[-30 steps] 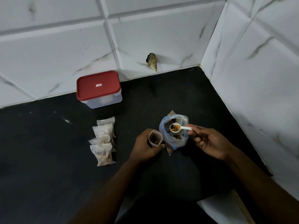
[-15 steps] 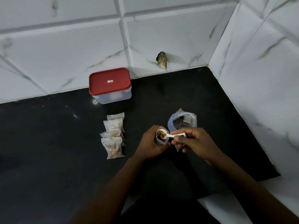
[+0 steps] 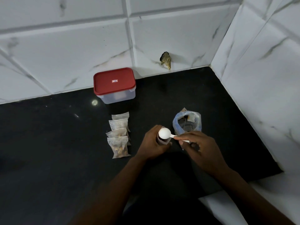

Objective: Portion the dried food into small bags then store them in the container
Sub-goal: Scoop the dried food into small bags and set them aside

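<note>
The left hand (image 3: 151, 144) comes in from below with its forearm angled up across the worktop (image 3: 65, 151). Its fingers and thumb are curled round the small bag (image 3: 163, 141) and hold it upright with the mouth facing up. The right hand (image 3: 199, 148) reaches in from the right, knuckles up. It pinches the handle of a white scoop (image 3: 164, 133) between thumb and fingertips, with the other fingers bent loosely beneath.

The scoop is turned over so its rounded back faces up. It sits right over the mouth of the small bag and covers most of the opening. The bag stands between the two hands, mostly wrapped by the left one. Only a strip of its pale, cloudy side shows under the scoop, and I cannot tell how full it is.

Just behind the right hand stands the sack (image 3: 176, 124), a bluish clear one with its rim rolled down and its mouth open. Left of the left hand lie four filled bags (image 3: 119, 133), overlapping in a short row, with brown dried food (image 3: 120, 150) showing through the nearest. Beyond them the container (image 3: 118, 98) sits against the tiled wall (image 3: 81, 46). Its body is clear, and its red lid (image 3: 113, 82) is on.
</note>
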A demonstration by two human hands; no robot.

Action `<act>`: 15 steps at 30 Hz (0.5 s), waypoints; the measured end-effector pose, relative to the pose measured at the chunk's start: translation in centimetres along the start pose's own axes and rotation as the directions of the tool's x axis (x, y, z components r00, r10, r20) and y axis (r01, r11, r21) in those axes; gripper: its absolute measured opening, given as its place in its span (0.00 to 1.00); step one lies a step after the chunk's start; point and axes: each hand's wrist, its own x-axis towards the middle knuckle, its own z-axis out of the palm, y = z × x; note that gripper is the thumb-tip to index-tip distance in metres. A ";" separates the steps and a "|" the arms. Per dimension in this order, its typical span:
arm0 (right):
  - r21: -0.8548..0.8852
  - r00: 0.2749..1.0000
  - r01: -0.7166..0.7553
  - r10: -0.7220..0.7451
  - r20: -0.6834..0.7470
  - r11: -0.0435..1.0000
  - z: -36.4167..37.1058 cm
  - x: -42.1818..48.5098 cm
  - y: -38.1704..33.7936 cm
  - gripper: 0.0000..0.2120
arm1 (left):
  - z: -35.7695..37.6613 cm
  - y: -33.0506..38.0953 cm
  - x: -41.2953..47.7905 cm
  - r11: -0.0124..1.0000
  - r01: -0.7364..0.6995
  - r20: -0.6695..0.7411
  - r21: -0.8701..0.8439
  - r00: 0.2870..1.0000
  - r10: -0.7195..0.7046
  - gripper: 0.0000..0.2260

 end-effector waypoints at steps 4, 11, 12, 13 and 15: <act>0.196 0.980 -0.201 0.198 0.038 0.960 0.5 -0.1 -0.5 0.10 | -0.4 -0.2 0.0 1.000 0.008 0.024 0.030 1.000 -0.009 0.19; 0.725 0.807 -0.459 0.582 0.099 0.513 -0.1 0.5 -0.2 0.12 | -1.3 -0.2 -0.2 0.999 0.017 0.042 0.052 0.999 -0.019 0.17; 0.715 0.794 -0.471 0.602 0.087 0.517 -0.3 0.6 0.1 0.12 | -1.4 -0.2 -0.2 0.998 0.020 0.045 0.055 0.999 -0.022 0.17; 0.690 0.788 -0.479 0.613 0.064 0.543 -0.5 0.6 0.6 0.12 | -1.5 -0.1 -0.2 0.998 0.020 0.051 0.054 0.998 -0.022 0.17; 0.615 0.786 -0.484 0.618 -0.007 0.623 -1.1 0.8 1.6 0.10 | -1.6 0.0 -0.2 0.998 0.025 0.068 0.056 0.997 -0.029 0.17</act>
